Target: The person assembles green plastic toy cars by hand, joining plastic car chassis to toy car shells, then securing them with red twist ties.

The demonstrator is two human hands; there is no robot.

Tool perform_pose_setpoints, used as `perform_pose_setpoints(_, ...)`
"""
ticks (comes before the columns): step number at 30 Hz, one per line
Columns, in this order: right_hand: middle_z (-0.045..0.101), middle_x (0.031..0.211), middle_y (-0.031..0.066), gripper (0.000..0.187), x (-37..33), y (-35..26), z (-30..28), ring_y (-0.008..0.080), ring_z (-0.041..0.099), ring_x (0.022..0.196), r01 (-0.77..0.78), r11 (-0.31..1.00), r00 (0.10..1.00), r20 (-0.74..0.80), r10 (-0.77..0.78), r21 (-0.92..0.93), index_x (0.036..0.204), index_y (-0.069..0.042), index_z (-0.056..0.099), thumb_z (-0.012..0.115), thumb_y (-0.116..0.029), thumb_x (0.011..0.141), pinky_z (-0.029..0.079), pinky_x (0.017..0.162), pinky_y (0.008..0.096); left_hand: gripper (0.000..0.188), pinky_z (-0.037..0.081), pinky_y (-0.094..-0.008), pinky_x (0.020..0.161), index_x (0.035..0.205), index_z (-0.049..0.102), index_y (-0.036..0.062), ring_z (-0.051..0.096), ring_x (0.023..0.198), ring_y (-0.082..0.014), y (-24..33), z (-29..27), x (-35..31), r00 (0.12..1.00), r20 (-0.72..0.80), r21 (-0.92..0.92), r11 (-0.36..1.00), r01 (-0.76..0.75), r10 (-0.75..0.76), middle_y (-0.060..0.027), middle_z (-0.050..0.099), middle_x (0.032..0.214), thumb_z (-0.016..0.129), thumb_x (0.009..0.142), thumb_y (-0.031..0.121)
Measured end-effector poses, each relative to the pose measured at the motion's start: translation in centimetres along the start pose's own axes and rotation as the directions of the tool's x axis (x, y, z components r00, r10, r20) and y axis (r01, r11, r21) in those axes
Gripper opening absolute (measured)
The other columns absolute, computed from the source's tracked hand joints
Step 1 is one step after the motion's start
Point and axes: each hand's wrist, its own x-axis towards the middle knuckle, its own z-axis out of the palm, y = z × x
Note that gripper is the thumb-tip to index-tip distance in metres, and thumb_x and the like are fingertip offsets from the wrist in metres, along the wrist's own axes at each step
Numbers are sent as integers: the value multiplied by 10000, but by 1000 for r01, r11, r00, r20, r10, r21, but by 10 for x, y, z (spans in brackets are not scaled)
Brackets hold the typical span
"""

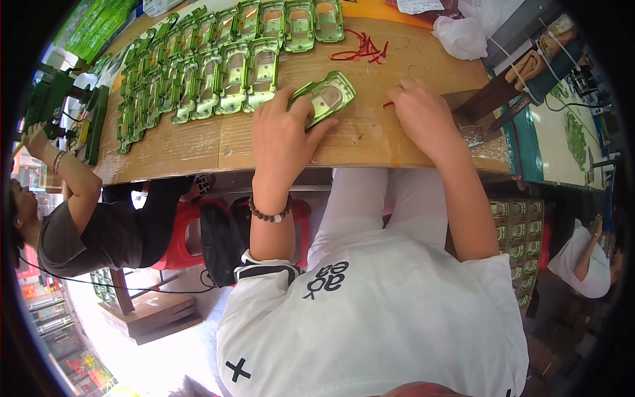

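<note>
My left hand (286, 129) grips a green plastic casing (325, 97) with a clear window, tilted just above the brown worktable (370, 142). My right hand (421, 112) is to the right of it, fingers curled down near the tabletop. From its fingertips pokes a short bit of red wire (388, 104); the rest is hidden by the hand. A small heap of red wires (362, 49) lies farther back on the table. Rows of similar green casings (233, 74) stand side by side to the left, reaching the far edge.
At the right a dark metal machine arm (486, 99) juts over the table. A white plastic bag (461, 37) sits at the back right. On the left a person (86, 218) works beside a green machine (89, 126). Another person (582, 258) sits at far right, near stacked casings (519, 241).
</note>
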Motion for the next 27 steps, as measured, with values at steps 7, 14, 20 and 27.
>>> perform_pose_setpoints(7,561,773,133,196,-7,6,1,295,565,752,56,992,993,97,-67,110,908,-23,571,523,-36,719,471,658,390,337,443,-329,676,686,544,29,560,782,-283,19,-15,-28,972,-188,-300,951,78,-139,-152,562,923,787,569,232)
perform_pose_setpoints(14,613,795,106,290,-43,-25,-27,231,598,677,300,814,833,-552,30,497,911,-21,631,619,33,626,480,569,300,332,406,-278,768,704,528,25,531,877,-173,51,-14,-61,939,239,-901,305,310,-248,-126,563,1006,809,572,142)
perform_pose_setpoints(20,605,780,113,263,-52,-19,-39,233,602,676,426,816,737,-674,-62,391,875,5,634,620,10,613,491,563,283,297,377,-273,801,750,511,19,492,890,-133,66,-12,-58,911,403,-915,-8,404,-87,-96,556,1014,773,624,79)
perform_pose_setpoints(27,594,813,125,274,-67,-4,-44,243,599,694,457,825,745,-650,-150,333,895,25,616,614,-11,623,495,559,289,257,380,-264,775,758,511,18,498,852,-124,80,-3,-57,858,510,-857,-128,499,-66,-82,566,966,744,654,52)
